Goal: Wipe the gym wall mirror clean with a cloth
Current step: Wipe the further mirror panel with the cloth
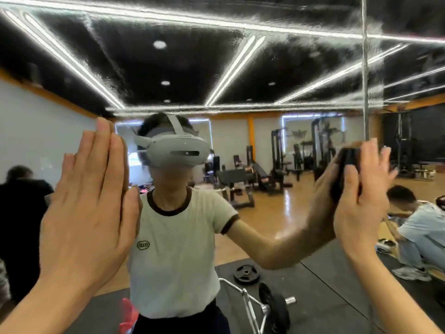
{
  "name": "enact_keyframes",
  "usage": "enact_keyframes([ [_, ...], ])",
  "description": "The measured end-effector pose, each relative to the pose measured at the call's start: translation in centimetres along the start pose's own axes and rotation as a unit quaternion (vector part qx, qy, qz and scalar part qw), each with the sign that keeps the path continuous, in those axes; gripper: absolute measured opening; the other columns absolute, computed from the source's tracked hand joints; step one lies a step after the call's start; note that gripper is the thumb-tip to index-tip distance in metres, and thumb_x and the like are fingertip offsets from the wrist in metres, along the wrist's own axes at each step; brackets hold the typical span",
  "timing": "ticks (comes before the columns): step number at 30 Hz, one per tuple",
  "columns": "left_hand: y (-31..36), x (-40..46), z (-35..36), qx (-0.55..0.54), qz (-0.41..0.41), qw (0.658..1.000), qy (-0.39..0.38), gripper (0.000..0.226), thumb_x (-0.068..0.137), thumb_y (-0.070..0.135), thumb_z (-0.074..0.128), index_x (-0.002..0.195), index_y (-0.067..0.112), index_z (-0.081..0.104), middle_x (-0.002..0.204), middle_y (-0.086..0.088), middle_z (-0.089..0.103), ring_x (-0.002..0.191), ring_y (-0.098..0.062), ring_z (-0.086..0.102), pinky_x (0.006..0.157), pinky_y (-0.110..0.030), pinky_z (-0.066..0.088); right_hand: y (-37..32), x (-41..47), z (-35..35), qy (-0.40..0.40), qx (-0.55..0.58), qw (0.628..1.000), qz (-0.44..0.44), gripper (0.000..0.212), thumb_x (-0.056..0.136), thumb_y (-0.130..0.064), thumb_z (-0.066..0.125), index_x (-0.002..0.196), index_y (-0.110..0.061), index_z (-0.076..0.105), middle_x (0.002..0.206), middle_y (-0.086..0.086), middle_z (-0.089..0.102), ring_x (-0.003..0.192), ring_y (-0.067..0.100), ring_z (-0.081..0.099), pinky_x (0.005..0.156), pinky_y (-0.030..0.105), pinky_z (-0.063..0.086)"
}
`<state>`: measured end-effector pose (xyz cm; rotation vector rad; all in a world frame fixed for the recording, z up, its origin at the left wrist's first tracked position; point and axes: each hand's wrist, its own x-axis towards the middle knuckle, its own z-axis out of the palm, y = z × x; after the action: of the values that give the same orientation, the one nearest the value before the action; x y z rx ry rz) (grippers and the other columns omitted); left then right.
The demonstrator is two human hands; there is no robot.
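Head view: one mirror (240,68) fills the frame, a vertical seam near its right side. Left hand (89,203) lies flat on the glass, fingers straight, holding nothing. Right hand (361,196) presses one dark cloth (348,169) against the glass with straight fingers, just left of the seam. Upper glass shows hazy streaks across the reflected ceiling; the lower part reads clearer, so wiping appears under way, with the top probably left to do. Count: two hands, one cloth, one mirror. Reflected: the person, gym machines, one barbell (269,307).
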<state>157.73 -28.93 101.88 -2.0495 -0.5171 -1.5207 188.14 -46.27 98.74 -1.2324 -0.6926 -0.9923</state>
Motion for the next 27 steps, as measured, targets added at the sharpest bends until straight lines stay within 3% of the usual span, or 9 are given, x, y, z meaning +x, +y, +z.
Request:
enact_keyframes([
  [2,-0.4,-0.1,0.5,0.014,-0.004,1.000,-0.007,0.066,0.106,0.040,0.009,0.161,0.005,0.004,0.170,-0.010,-0.006,0.157,-0.031,0.000,0.124,-0.060,0.012,0.2,-0.5,0.3,0.044,0.009,0.997,0.068,0.049,0.109,-0.019,0.036,0.156,-0.009,0.030,0.164,0.004,0.026,0.155,0.020,0.008,0.126,0.039,-0.006],
  [4,-0.5,-0.2,0.8,0.014,0.005,1.000,-0.004,0.065,0.106,0.038,0.013,0.162,0.007,0.002,0.170,-0.007,-0.009,0.157,-0.029,-0.002,0.124,-0.059,0.010,-4.3,-2.8,2.5,0.048,-0.003,0.997,0.057,0.049,0.108,-0.016,0.037,0.156,-0.014,0.030,0.164,0.004,0.025,0.155,0.021,0.008,0.123,0.022,-0.007],
  [7,0.0,-0.1,0.2,0.001,0.014,1.000,0.012,0.063,0.106,0.036,0.014,0.162,0.010,-0.002,0.169,-0.005,-0.009,0.157,-0.023,-0.005,0.127,-0.043,-0.001,-11.9,-8.8,5.8,-0.048,-0.026,0.992,-0.116,0.058,0.096,-0.002,0.053,0.149,-0.021,0.040,0.157,0.005,0.038,0.151,0.022,0.022,0.124,0.034,0.003],
  [11,0.6,0.1,-0.8,0.017,0.020,0.999,0.020,0.064,0.104,0.027,0.025,0.160,0.002,0.007,0.169,-0.012,0.000,0.156,-0.019,-0.006,0.126,-0.032,-0.007,-12.4,-12.1,5.9,-0.150,-0.055,0.926,-0.342,0.054,0.104,-0.016,0.048,0.154,-0.018,0.029,0.164,-0.001,0.025,0.154,0.018,0.015,0.126,0.043,0.001],
  [13,0.8,0.1,-1.1,0.019,0.015,0.999,0.023,0.065,0.103,0.026,0.028,0.159,0.001,0.008,0.168,-0.015,0.004,0.156,-0.019,-0.005,0.126,-0.032,-0.006,-8.6,-9.6,4.2,-0.146,-0.065,0.937,-0.309,0.057,0.101,-0.016,0.050,0.154,-0.018,0.028,0.162,-0.003,0.027,0.155,0.016,0.012,0.125,0.047,0.001],
  [16,0.8,0.2,-1.1,0.031,0.013,0.999,0.018,0.064,0.104,0.026,0.030,0.159,0.000,0.009,0.168,-0.015,0.004,0.156,-0.022,-0.001,0.127,-0.034,-0.004,-2.6,-6.3,0.8,-0.099,-0.043,0.990,-0.093,0.055,0.104,-0.020,0.038,0.157,-0.021,0.025,0.164,-0.003,0.024,0.155,0.012,0.007,0.125,0.048,-0.003],
  [20,0.8,0.1,-1.1,0.042,0.019,0.999,0.025,0.064,0.104,0.025,0.032,0.159,-0.002,0.013,0.168,-0.016,0.004,0.156,-0.026,0.002,0.127,-0.035,-0.003,-2.4,-6.3,0.7,0.007,-0.011,0.994,0.108,0.052,0.107,-0.019,0.031,0.159,-0.011,0.025,0.165,-0.001,0.020,0.155,0.017,0.003,0.125,0.050,-0.004],
  [22,0.8,0.1,-1.1,0.035,0.024,0.999,0.027,0.064,0.104,0.023,0.033,0.159,-0.002,0.012,0.169,-0.016,0.004,0.156,-0.026,0.002,0.127,-0.036,-0.002,-6.3,-7.6,3.0,0.027,0.003,0.996,0.090,0.053,0.107,-0.018,0.031,0.159,-0.009,0.024,0.166,0.001,0.017,0.155,0.017,0.002,0.125,0.048,-0.006],
  [27,0.8,0.0,-1.5,-0.046,0.028,0.997,0.046,0.063,0.100,0.005,0.032,0.159,0.000,0.010,0.168,-0.013,0.003,0.156,-0.021,-0.002,0.127,-0.034,-0.004,-18.3,-12.9,8.9,-0.074,0.003,0.986,-0.150,0.057,0.100,-0.005,0.040,0.155,-0.011,0.027,0.163,0.003,0.024,0.154,0.015,0.002,0.126,0.043,0.000],
])
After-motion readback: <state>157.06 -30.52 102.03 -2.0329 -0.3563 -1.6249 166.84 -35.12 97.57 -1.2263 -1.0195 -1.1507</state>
